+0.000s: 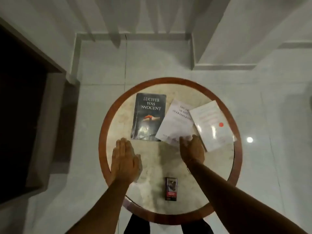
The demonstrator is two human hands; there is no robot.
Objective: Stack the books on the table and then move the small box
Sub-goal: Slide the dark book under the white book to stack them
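Note:
Three books lie on a round table. A dark book sits at the left. A white book lies in the middle, tilted, its near-left corner over the dark one. A second white book with a red dot overlaps its right side. My right hand rests at the near edge of the middle white book, fingers touching it. My left hand lies flat on the tabletop, near the dark book's near-left corner. A small dark box stands near the front edge, between my forearms.
The table has a brown wooden rim around a pale marble-like top. White tiled floor surrounds it. A dark doorway is at the left, and white steps or ledges rise at the back right.

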